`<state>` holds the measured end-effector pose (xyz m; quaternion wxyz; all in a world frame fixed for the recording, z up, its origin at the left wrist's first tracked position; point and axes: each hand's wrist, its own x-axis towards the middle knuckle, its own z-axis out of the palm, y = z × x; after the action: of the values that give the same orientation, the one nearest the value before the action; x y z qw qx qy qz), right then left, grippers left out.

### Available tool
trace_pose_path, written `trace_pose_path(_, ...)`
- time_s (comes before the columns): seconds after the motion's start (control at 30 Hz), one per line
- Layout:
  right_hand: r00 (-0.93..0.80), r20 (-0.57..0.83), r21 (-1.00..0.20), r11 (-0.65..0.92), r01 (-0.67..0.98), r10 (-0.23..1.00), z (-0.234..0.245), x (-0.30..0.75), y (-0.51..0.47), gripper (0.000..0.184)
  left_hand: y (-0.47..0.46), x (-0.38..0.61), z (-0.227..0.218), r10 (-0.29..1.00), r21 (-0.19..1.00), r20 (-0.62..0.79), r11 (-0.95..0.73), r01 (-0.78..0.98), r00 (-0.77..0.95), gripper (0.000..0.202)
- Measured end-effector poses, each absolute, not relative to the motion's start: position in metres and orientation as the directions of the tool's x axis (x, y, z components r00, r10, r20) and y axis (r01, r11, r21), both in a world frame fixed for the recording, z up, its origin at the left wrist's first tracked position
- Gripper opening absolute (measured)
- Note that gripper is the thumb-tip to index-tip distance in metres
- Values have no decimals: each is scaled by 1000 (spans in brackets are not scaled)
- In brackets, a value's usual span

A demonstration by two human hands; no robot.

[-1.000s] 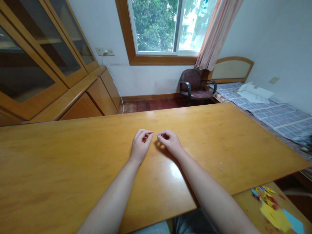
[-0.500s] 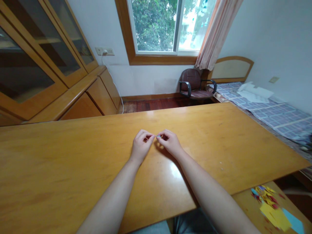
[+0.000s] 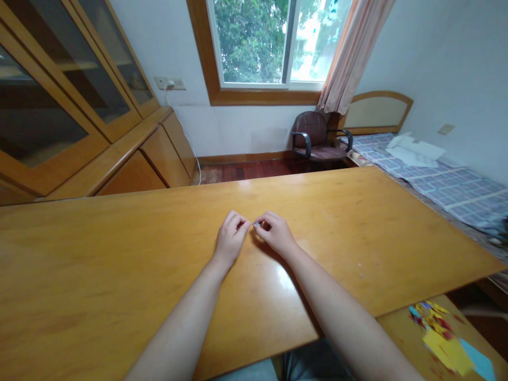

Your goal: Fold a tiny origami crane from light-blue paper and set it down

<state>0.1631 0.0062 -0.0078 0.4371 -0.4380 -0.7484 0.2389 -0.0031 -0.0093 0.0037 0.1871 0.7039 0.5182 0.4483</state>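
Over the middle of the tabletop (image 3: 130,264), both hands are held close together, fingertips nearly meeting. A small light-blue piece (image 3: 257,225) is held between them; its exact shape can't be made out, too small and partly covered by fingers. Right hand (image 3: 277,231): piece is pinched between thumb and index finger, most of its visible part seen there. Left hand (image 3: 230,236): thumb and index are pressed together at the thin end that pokes out toward it, which appears pinched there; other fingers are curled in. A narrow gap is left between the two sets of fingertips, bridged by that thin end. Shadow is cast on the wood below the right hand.

At lower right, on a lower surface (image 3: 400,338) beside the table edge, a pile of coloured scraps (image 3: 432,318) is seen, mostly yellow and red. A yellow sheet (image 3: 448,352) and a light-blue sheet (image 3: 479,361) are laid just beside it, well apart from the hands. Beyond the table, a dark red armchair (image 3: 312,131) is placed under the window (image 3: 254,42), next to a bed (image 3: 456,193) covered in checked cloth.
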Motion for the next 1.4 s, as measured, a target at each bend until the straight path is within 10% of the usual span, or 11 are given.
trace_pose_path(1.4,-198,384,-852,429,300,902,-9,165,9,8,-11,1,7,858,734,512,-461,498,39,13)
